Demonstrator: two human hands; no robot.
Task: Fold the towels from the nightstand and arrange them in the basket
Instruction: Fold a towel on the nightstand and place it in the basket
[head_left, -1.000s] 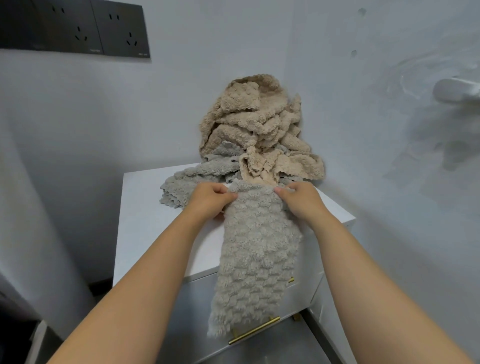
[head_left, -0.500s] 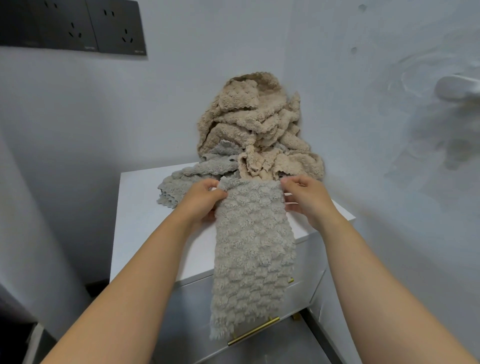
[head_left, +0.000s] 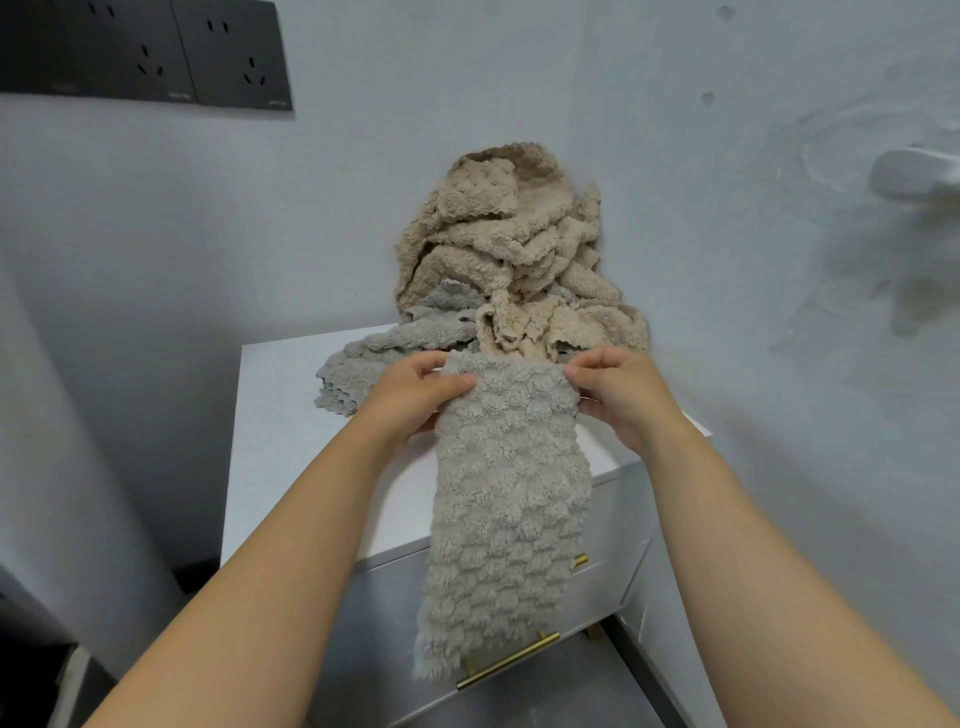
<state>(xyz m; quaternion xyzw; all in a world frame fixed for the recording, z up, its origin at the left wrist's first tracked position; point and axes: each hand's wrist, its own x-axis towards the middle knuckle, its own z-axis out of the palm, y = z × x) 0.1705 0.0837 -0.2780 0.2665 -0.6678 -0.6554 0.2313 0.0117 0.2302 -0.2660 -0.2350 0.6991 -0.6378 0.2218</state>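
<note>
One grey towel (head_left: 506, 493) in hand, over one white nightstand (head_left: 291, 415).
I log two hands on it: left hand (head_left: 410, 395) and right hand (head_left: 618, 400) each pinch a top corner between thumb and fingers. Towel: narrow, nubby, bubble-textured, hanging past the nightstand's front edge across two brass drawer handles (head_left: 509, 660). Behind it, one heap of beige towels (head_left: 509, 249) with loose grey towels (head_left: 374, 358) at its foot, number not countable; two dark wall sockets (head_left: 145, 52).

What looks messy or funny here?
The crumpled beige fluffy towels are heaped high against the wall at the back of the white nightstand, unfolded, with rumpled grey towels under them. The long grey fluffy towel pinched by the left hand and right hand dangles past the drawer front.
</note>
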